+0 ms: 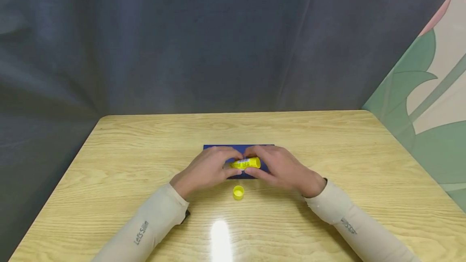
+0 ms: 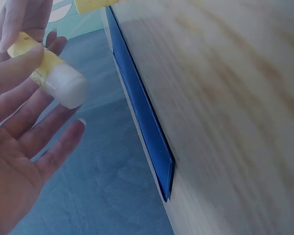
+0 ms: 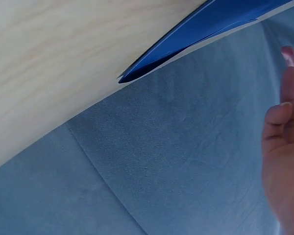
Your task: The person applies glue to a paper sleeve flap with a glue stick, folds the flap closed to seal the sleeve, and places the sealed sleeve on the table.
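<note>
A yellow glue stick [image 1: 247, 163] is held level between both hands, above a flat, folded blue sheet [image 1: 238, 148]. My left hand [image 1: 209, 167] grips its left end with thumb and fingers. In the left wrist view the uncapped white end of the glue stick [image 2: 66, 85] points toward the left palm. My right hand [image 1: 285, 169] pinches the barrel toward its right end, thumb below and fingers above. On the table in front of the sheet stands the round yellow cap [image 1: 238, 193]. Only part of the right hand [image 3: 286, 161] enters the right wrist view, at its right edge.
The wooden table [image 1: 145, 140] spreads out around both hands. A dark curtain [image 1: 204, 43] hangs behind its far edge, and a leaf-patterned cloth [image 1: 418, 100] is on the right. A small black object [image 1: 186, 216] shows beside the left sleeve.
</note>
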`<act>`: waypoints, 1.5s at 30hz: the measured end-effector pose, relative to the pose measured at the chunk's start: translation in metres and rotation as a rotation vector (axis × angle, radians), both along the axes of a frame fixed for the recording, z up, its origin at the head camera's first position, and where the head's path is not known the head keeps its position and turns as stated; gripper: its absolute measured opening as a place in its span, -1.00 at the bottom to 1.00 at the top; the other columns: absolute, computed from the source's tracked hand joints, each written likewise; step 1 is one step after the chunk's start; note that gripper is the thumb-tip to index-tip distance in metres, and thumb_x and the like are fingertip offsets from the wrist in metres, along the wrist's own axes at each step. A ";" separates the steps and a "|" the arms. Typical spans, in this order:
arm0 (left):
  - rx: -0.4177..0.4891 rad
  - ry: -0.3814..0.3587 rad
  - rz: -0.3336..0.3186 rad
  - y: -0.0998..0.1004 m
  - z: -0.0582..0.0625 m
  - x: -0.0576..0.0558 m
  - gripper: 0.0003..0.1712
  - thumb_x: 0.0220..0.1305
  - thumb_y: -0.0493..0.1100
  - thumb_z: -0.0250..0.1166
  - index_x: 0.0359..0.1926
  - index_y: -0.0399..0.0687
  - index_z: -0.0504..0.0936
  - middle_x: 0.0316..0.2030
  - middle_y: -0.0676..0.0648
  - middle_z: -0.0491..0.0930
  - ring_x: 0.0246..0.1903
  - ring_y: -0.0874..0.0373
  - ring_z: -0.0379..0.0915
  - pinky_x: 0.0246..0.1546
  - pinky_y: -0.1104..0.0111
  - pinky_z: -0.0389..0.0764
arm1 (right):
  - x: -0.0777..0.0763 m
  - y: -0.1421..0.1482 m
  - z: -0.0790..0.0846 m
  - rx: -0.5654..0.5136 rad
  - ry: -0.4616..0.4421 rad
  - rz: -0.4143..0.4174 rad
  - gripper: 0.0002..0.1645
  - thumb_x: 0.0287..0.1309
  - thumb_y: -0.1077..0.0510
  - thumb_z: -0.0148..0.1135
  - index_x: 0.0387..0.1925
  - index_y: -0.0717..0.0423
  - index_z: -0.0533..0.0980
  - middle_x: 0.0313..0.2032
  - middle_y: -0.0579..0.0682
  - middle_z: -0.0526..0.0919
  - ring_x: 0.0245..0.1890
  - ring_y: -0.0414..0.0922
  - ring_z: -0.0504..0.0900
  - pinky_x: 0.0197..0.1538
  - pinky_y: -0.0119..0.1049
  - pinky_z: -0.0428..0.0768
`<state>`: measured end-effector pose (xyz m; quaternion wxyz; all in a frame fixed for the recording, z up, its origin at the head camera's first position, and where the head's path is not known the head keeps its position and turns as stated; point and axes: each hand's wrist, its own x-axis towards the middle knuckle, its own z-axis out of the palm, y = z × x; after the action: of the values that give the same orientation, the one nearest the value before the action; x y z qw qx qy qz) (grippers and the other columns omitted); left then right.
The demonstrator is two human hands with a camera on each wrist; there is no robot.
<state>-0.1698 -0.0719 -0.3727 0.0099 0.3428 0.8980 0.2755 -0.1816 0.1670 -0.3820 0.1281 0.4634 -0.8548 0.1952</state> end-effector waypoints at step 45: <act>0.157 -0.328 0.016 -0.003 0.005 -0.003 -0.78 0.40 -0.18 0.24 0.00 0.05 0.72 -0.23 0.11 0.70 -0.24 0.22 0.55 -0.20 0.31 0.57 | -0.002 0.003 0.003 -0.070 0.003 -0.099 -0.76 0.37 -0.10 0.17 -0.32 -0.06 0.54 -0.54 -0.25 0.42 -0.54 -0.27 0.37 -0.41 -0.46 0.37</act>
<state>-0.1725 -0.0746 -0.3679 0.1271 0.2859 0.8629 0.3970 -0.1832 0.1705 -0.3793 0.1553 0.4162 -0.8690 0.2178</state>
